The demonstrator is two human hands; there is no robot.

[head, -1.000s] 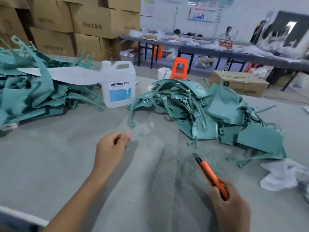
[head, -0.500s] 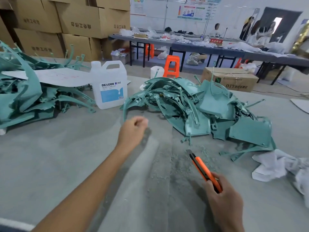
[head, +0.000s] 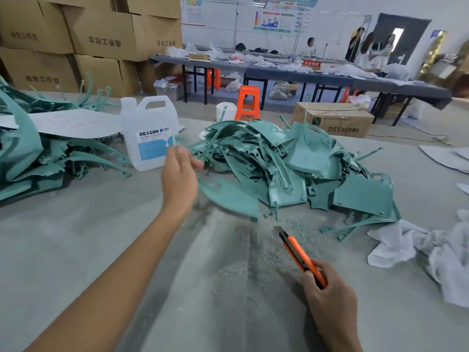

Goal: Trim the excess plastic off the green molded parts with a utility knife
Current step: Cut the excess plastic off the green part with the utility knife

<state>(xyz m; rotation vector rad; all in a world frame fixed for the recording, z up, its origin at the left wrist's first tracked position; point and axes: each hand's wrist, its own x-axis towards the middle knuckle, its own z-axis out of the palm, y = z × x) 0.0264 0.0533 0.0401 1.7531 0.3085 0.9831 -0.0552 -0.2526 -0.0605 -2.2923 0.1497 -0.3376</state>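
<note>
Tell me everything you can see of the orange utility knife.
The utility knife is slim, with an orange plastic-looking body, a black slider rail and a short metal blade tip extended. The right hand grips its rear end, blade pointing forward-left toward the pile of green parts, not touching it.

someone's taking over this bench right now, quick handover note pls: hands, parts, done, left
Left hand: at the near-left edge of the centre pile of green parts; grip blurred, cannot tell.
Right hand: grips the orange utility knife, blade out, touching no part.
Done: green shavings on the table suggest some trimming.
Left: no part under the knife; second pile far left; which pile is trimmed is unclear.
</note>
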